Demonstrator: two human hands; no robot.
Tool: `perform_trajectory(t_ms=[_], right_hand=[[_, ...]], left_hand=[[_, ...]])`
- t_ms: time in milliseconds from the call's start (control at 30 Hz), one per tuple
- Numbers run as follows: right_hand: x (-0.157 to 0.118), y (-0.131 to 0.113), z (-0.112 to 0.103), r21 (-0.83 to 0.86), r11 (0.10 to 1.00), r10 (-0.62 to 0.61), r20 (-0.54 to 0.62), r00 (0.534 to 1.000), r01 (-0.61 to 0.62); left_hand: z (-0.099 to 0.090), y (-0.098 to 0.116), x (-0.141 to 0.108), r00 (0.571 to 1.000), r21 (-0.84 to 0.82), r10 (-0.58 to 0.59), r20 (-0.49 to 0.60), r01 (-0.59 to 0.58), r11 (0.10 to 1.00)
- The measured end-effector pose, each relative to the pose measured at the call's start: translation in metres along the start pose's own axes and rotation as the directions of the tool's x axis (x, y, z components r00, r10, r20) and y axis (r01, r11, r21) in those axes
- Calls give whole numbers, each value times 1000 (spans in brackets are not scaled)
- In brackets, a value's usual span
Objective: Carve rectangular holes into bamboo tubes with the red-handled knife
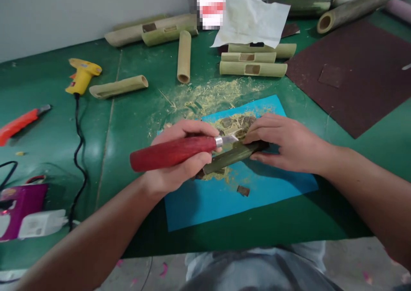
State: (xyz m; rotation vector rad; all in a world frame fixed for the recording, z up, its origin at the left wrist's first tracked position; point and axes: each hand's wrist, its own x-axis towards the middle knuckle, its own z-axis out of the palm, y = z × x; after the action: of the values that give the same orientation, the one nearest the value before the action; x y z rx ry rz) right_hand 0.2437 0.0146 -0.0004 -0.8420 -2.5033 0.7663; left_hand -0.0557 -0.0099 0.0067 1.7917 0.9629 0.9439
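Observation:
My left hand [180,154] is closed around the red handle of a carving knife [173,154]. Its short blade points right and meets the upper side of a dark green bamboo tube [229,157], or lies just over it. Around the far end of that tube, the fingers of my right hand [279,143] are wrapped. The tube tilts up to the right above a blue sheet [205,214]. Shavings and brown bamboo chips lie under and behind it, and one loose chip [243,191] rests in front. My right fingers hide the tube's far end.
Bamboo tubes with cut windows [253,69] lie behind the sheet, near a white cloth [252,16]. To the left are a yellow glue gun [82,74] with a black cord, an orange utility knife [24,121] and a purple power strip [27,205]. Brown sandpaper [356,72] lies right.

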Motion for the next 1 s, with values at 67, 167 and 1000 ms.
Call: perform_trajectory(t_ms=[67, 167, 1000], right_hand=[[1, 0, 2, 11, 1000, -26, 6, 1000, 26], [1, 0, 4, 8, 998, -67, 27, 997, 67], [5, 4, 12, -39, 996, -85, 18, 996, 85]], left_hand=[[1, 7, 0, 999, 35, 34, 24, -35, 999], [5, 14, 3, 996, 86, 53, 70, -59, 994], [20, 11, 12, 988, 145, 109, 105, -124, 982]])
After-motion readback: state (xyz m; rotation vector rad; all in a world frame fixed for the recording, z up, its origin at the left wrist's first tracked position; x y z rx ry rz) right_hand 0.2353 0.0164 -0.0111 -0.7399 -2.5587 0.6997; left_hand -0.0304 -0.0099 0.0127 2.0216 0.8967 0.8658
